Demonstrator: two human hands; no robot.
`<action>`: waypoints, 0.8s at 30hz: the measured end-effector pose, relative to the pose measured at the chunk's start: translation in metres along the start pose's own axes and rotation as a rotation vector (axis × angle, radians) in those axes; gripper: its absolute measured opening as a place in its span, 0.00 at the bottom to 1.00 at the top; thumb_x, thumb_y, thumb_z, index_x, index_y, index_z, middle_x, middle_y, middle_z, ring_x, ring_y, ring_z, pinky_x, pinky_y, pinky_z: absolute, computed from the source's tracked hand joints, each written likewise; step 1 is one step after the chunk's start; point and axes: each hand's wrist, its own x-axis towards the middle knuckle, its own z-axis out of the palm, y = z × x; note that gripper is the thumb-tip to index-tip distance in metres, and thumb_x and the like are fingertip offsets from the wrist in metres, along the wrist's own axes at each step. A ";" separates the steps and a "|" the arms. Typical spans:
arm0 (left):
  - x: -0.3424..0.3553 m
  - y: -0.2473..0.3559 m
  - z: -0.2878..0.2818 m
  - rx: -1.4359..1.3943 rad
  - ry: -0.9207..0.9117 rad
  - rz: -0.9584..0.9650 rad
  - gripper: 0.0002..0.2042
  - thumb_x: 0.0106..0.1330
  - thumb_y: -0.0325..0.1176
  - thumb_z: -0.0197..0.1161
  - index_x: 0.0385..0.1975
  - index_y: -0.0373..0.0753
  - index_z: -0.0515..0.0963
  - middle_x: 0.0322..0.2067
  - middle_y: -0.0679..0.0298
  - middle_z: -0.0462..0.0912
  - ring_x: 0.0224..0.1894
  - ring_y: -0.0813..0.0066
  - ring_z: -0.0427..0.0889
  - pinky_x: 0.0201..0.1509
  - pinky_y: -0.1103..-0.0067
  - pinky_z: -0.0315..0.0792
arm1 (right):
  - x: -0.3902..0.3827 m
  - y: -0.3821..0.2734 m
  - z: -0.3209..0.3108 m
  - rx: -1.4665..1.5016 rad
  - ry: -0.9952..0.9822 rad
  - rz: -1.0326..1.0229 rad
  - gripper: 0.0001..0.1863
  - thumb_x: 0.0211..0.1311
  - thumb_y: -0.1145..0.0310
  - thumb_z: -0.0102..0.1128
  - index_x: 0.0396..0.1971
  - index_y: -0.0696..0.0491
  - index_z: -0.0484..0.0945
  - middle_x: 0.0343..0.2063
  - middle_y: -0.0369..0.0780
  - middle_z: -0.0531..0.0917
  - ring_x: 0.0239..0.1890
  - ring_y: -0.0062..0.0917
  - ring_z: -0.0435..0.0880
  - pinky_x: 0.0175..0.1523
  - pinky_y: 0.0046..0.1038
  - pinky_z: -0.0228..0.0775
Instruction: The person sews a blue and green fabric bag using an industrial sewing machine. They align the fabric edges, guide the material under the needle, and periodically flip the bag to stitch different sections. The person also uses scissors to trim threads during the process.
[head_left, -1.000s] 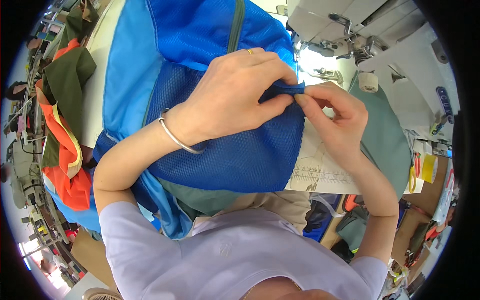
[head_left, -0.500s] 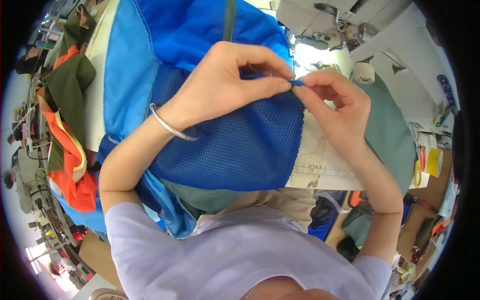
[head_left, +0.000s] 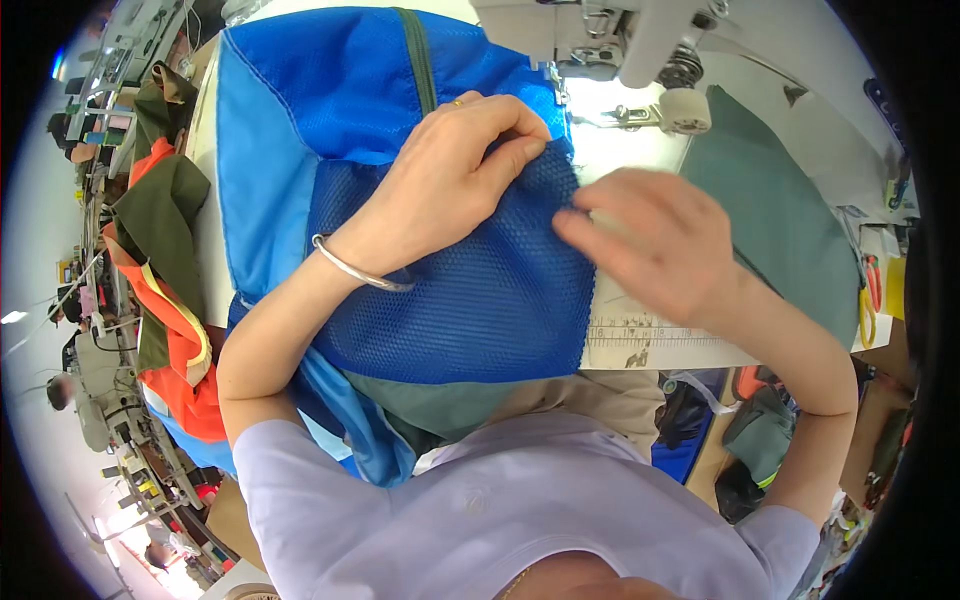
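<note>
Spread in front of me is a sewn piece with a dark blue mesh panel [head_left: 450, 320], brighter blue fabric [head_left: 335, 75] bearing a dark green strip [head_left: 419, 65], and a light blue side part [head_left: 255, 190]. My left hand [head_left: 435, 175], a silver bangle on its wrist, pinches the mesh panel near its upper right corner, thumb against forefinger. Off the panel's right edge hovers my right hand [head_left: 665, 240], fingers curled and smeared by motion; whether anything is in them does not show. Just beyond the pinched corner stands a sewing machine [head_left: 640, 50] with its lamp lit.
Grey-green fabric [head_left: 780, 210] lies right of the machine. A printed ruler scale [head_left: 680, 332] runs along the table's near edge. Yellow-handled scissors [head_left: 867, 318] sit at the far right. Olive cloth [head_left: 165, 215] and orange cloth [head_left: 185, 350] hang at the left.
My right hand has let go of the mesh corner and moved down, away from my left hand. The left hand keeps its pinch; the corner now lies lower, beside the machine.
</note>
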 end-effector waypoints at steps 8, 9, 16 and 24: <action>0.004 0.003 0.017 0.313 0.064 0.096 0.05 0.65 0.26 0.67 0.37 0.34 0.82 0.32 0.60 0.84 0.37 0.62 0.80 0.42 0.72 0.73 | -0.009 -0.035 0.014 -0.038 -0.055 0.018 0.19 0.45 0.71 0.63 0.37 0.66 0.84 0.45 0.49 0.83 0.49 0.38 0.81 0.52 0.32 0.79; 0.004 0.004 0.018 0.332 0.082 0.109 0.05 0.64 0.26 0.67 0.37 0.34 0.83 0.32 0.60 0.84 0.36 0.63 0.79 0.42 0.73 0.73 | -0.008 -0.037 0.012 -0.035 -0.058 0.038 0.19 0.44 0.70 0.63 0.38 0.66 0.84 0.45 0.50 0.83 0.50 0.38 0.81 0.54 0.33 0.78; 0.006 0.008 0.014 0.268 0.069 0.011 0.04 0.61 0.25 0.70 0.34 0.35 0.86 0.30 0.62 0.86 0.32 0.67 0.80 0.39 0.75 0.73 | -0.014 -0.040 0.014 0.080 -0.031 0.083 0.21 0.44 0.69 0.62 0.39 0.66 0.85 0.43 0.52 0.84 0.50 0.39 0.81 0.54 0.33 0.77; 0.004 0.003 0.019 0.437 0.166 0.255 0.06 0.55 0.25 0.71 0.33 0.40 0.86 0.29 0.65 0.84 0.32 0.65 0.80 0.36 0.71 0.76 | -0.013 -0.045 0.013 0.099 -0.071 0.090 0.20 0.45 0.72 0.64 0.41 0.62 0.84 0.45 0.50 0.84 0.49 0.39 0.83 0.50 0.35 0.82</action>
